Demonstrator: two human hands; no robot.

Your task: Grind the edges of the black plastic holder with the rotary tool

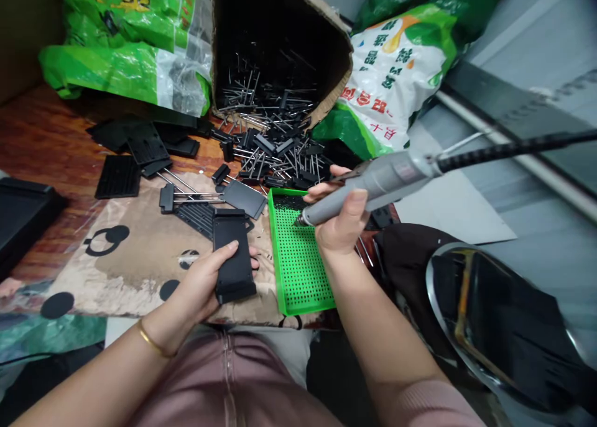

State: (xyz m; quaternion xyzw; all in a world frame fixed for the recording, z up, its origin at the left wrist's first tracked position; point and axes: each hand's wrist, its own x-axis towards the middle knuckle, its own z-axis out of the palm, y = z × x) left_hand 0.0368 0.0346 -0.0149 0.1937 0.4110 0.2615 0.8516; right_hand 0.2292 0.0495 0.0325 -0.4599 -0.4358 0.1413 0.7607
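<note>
My left hand [201,282] grips a flat black plastic plate [233,253] by its lower left side, holding it over the brown paper. My right hand [340,219] is wrapped round a grey pen-shaped power tool [373,184] with a black cable running off to the right. The tool's tip points down-left into the far end of a green perforated tray [301,271]. Small dark bits lie in the tray's far end.
A tipped cardboard box [280,41] spills black parts with metal pins [275,150] onto the wooden table. Black plates [135,150] lie at the left, green and white sacks [125,48] behind. A black chrome-rimmed object [504,327] sits at lower right.
</note>
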